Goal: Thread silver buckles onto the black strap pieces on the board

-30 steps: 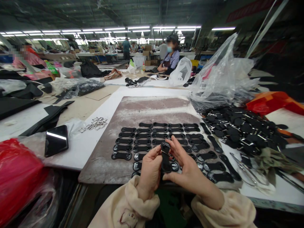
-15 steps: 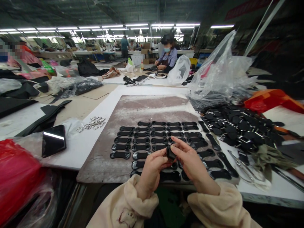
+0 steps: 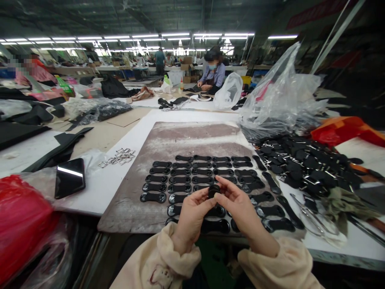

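Observation:
Between the fingertips of both hands is a small black piece (image 3: 213,191), held above the board. My left hand (image 3: 194,210) pinches its left side with thumb and fingers. My right hand (image 3: 239,204) grips it from the right, thumb at its lower edge, one finger raised. Beneath and around the hands, rows of black dumbbell-shaped pieces (image 3: 154,197) with glossy ends lie on a brown board (image 3: 129,212). The hands and sleeves hide some of them.
Metal rings (image 3: 122,156) and a phone (image 3: 69,178) lie left. A red bag (image 3: 24,216) is at the near left. On the right are a heap of black parts (image 3: 309,162), scissors (image 3: 306,212) and clear plastic (image 3: 279,92). A person (image 3: 213,74) sits across the tables.
The fingers have shifted on the black piece, which is turned and now shows a rounded top. The view has tilted slightly, so the scene sits a little lower and further right.

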Demonstrator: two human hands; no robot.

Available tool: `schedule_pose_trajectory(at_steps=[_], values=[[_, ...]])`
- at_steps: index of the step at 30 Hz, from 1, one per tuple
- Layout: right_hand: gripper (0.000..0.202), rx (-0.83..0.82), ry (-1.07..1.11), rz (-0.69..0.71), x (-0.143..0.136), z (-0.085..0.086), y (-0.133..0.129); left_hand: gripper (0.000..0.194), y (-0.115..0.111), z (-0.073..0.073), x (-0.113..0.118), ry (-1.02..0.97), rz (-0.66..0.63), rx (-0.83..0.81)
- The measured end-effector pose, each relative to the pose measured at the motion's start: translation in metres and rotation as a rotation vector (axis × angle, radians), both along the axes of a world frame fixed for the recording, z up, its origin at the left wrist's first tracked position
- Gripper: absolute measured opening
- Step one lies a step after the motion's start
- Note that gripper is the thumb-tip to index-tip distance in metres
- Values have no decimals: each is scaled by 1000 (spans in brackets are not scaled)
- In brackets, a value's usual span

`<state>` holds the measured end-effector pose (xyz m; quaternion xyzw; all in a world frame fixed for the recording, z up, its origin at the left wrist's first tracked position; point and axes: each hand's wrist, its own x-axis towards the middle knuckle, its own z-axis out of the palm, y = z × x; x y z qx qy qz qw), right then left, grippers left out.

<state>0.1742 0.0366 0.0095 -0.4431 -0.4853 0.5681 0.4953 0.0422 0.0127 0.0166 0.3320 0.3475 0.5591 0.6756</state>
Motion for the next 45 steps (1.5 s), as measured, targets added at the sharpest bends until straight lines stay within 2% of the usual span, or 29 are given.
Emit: schedule_pose_trajectory(at_steps=[4, 7, 11, 22, 45], values=[[39, 84, -129, 43, 5, 3, 0, 23, 0, -1, -1, -17, 44, 14], [29, 204, -232, 28, 5, 4, 0, 23, 1, -4, -2, -19, 76, 1], [26, 291, -296, -10, 2, 3, -1, 22, 1, -5, -2, -11, 94, -16], [17, 282, -303, -109, 1, 4, -3, 20, 1, -4, 0, 18, 69, -53], [9, 245, -321, -153, -2, 3, -2, 19, 2, -8, 0, 45, 70, -70]])
